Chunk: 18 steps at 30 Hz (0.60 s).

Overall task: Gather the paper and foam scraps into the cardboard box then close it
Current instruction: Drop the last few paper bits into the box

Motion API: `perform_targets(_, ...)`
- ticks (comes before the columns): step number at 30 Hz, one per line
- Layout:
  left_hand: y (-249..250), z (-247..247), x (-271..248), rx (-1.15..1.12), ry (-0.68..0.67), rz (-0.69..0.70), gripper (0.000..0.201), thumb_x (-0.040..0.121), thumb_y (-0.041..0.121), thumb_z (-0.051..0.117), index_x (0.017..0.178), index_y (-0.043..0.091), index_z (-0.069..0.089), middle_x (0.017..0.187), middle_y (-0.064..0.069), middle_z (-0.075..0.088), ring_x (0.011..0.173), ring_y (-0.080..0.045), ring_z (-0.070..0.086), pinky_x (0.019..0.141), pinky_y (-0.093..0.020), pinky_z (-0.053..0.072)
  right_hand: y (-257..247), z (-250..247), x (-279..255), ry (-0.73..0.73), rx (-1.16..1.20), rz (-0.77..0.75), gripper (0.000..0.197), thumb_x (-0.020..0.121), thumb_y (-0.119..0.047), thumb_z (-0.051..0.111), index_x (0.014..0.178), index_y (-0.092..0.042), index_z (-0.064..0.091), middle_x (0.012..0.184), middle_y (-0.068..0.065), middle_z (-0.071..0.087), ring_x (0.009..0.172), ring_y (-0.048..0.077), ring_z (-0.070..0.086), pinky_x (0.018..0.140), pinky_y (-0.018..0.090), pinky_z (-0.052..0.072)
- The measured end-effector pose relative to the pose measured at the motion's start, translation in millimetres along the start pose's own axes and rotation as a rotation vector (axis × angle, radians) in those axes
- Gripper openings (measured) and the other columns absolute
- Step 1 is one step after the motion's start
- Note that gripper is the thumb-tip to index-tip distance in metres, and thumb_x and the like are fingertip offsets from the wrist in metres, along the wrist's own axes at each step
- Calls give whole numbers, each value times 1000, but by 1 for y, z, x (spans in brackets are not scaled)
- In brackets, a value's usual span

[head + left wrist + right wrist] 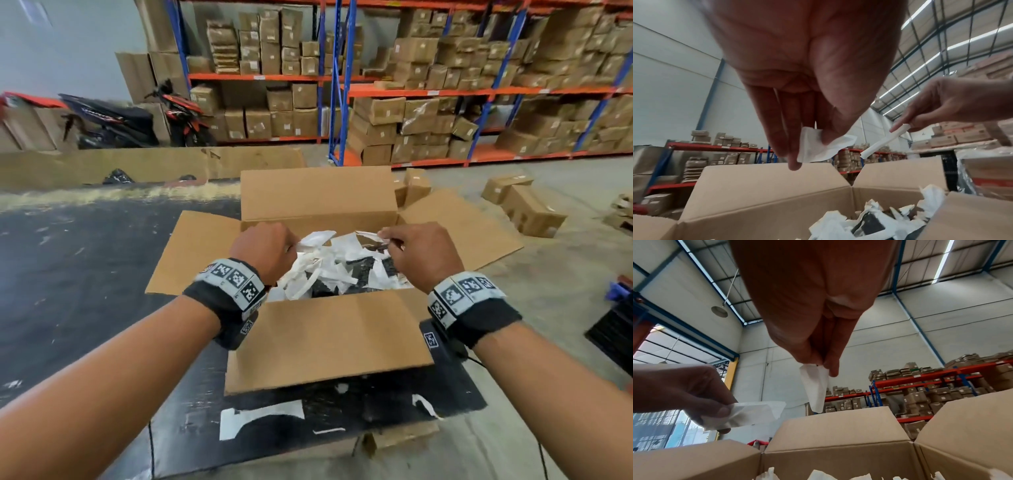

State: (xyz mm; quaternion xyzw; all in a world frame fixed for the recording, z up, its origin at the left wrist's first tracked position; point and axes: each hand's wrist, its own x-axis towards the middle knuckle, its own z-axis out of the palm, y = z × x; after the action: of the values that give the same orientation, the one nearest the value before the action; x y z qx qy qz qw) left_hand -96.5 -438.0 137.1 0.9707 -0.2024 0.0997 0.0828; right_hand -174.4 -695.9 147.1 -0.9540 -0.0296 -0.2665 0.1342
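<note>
White paper scraps (260, 418) lie on the black table (85, 274) nearest the person. Beyond them, the open cardboard box (329, 335) holds more scraps; above it the left hand (263, 251) and right hand (423, 253) each pinch a white paper piece. Shelves (411, 90) of cartons stand behind.
</note>
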Motion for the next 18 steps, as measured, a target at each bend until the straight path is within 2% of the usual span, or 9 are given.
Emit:
perform_targets(3, 8, 5, 24, 43, -45, -42, 28, 93, 24, 55, 107, 29, 79, 79, 1, 73, 65, -25, 62, 54, -28, 42, 11, 10, 33, -123, -80, -15, 24, 92, -18, 60, 110, -19, 77, 100, 6, 77, 89, 28, 68, 82, 35, 54)
perform_targets(5, 9, 10, 39, 62, -72, -64, 25, 95, 26, 56, 106, 26, 79, 79, 0, 70, 69, -26, 62, 56, -29, 41, 15, 22, 53, -173, -121, -27, 26, 93, -18, 58, 111, -21, 76, 100, 8, 76, 89, 28, 67, 81, 36, 54)
perform_targets(7, 10, 15, 55, 87, -122, -74, 27, 96, 30, 55, 114, 27, 76, 101, -4, 75, 87, -28, 68, 63, -31, 45, 20, 40, 71, -287, -166, -34, 28, 92, -17, 58, 113, -23, 75, 104, 8, 74, 91, 28, 66, 83, 38, 55)
perform_targets(9, 10, 21, 69, 128, -212, -68, 37, 98, 41, 54, 130, 27, 67, 122, -5, 71, 105, -28, 68, 77, -37, 52, 27, 62, 84, -487, -193, -35, 33, 90, -14, 60, 118, -28, 72, 115, 4, 71, 99, 25, 66, 88, 36, 55)
perform_targets(11, 8, 24, 83, 133, -277, -43, 51, 98, 49, 52, 143, 26, 56, 131, -6, 66, 115, -29, 65, 91, -40, 52, 35, 77, 95, -625, -203, -58, 35, 88, -22, 63, 121, -34, 69, 124, 0, 66, 105, 23, 64, 91, 37, 54)
perform_targets(13, 2, 26, 97, 84, -295, -15, 59, 97, 53, 52, 148, 26, 49, 138, -7, 63, 120, -30, 62, 99, -42, 51, 43, 85, 107, -676, -215, -88, 41, 86, -35, 67, 127, -35, 64, 125, -1, 66, 107, 22, 63, 92, 39, 53)
perform_targets(16, -7, 33, 117, 57, -420, 25, 81, 86, 64, 65, 154, 28, 39, 151, -4, 52, 133, -28, 53, 109, -42, 44, 58, 94, 127, -770, -265, -137, 74, 75, -57, 75, 139, -28, 52, 124, -1, 65, 114, 24, 59, 90, 36, 50)
perform_targets(18, -12, 42, 124, 55, -561, 30, 109, 73, 69, 76, 160, 31, 22, 163, -4, 31, 146, -28, 37, 116, -45, 34, 66, 105, 136, -858, -256, -148, 104, 61, -66, 81, 148, -27, 39, 134, 1, 60, 120, 26, 56, 96, 38, 49)
